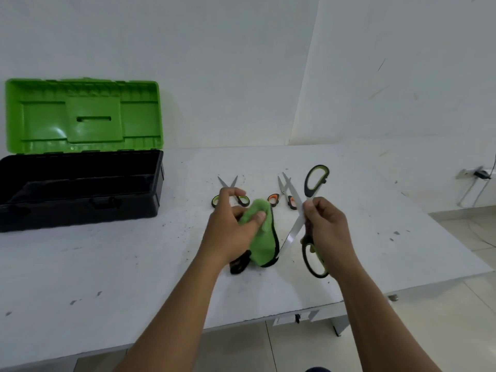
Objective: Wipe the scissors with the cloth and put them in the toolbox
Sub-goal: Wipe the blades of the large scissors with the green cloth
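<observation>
speckled white table (107, 264) by white wall (214, 63), hands gripping: left (230, 232) cloth (261, 237), right (327, 232) seemingly opened scissors (295, 226)

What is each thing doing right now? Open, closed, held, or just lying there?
Toolbox: lid up, open.
Big green scissors: blades spread wide open, held by the right hand.
Green cloth: bunched up, gripped in the left hand.
Small green-handled scissors: blades open, lying on the table.
Orange-handled scissors: blades slightly open, lying on the table.
</observation>
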`<state>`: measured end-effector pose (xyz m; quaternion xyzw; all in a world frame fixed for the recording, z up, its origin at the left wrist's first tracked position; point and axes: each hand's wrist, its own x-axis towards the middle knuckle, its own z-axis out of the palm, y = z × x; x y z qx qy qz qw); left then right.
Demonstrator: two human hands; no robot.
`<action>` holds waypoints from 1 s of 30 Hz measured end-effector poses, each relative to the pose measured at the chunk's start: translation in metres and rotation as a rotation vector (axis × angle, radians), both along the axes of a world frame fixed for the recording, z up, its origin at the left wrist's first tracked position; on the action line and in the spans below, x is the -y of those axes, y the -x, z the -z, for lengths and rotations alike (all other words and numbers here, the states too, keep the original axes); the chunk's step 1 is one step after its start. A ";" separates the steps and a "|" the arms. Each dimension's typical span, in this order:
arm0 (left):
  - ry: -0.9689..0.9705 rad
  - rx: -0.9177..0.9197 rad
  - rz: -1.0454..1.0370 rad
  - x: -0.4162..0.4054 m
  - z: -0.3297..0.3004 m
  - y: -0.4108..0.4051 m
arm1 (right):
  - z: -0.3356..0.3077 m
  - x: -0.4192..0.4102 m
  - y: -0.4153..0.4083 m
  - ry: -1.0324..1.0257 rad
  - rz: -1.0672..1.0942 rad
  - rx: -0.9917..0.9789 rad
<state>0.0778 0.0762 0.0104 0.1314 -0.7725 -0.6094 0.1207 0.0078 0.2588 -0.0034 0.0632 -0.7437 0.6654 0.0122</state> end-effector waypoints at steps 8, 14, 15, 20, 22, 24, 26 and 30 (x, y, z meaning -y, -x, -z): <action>0.108 0.000 0.133 -0.032 0.002 0.008 | 0.001 0.020 -0.021 0.149 -0.060 -0.027; 0.120 -0.016 0.142 -0.041 0.010 -0.003 | -0.004 0.018 -0.017 0.124 0.023 0.006; 0.117 -0.005 0.152 -0.042 0.013 -0.006 | -0.003 0.016 -0.014 0.104 0.036 0.013; 0.121 -0.035 0.067 -0.044 0.018 -0.006 | -0.001 0.018 -0.015 0.089 0.001 -0.010; 0.068 -0.079 0.003 -0.045 0.009 -0.001 | 0.000 0.023 -0.021 0.126 -0.040 -0.022; 0.013 -0.105 -0.033 -0.045 0.000 0.005 | 0.001 0.026 -0.024 0.175 -0.037 -0.009; -0.018 -0.093 -0.014 -0.045 -0.002 0.007 | -0.001 0.026 -0.024 0.178 -0.029 -0.003; 0.009 -0.082 0.027 -0.043 -0.004 0.007 | -0.010 0.028 -0.022 0.192 -0.011 0.031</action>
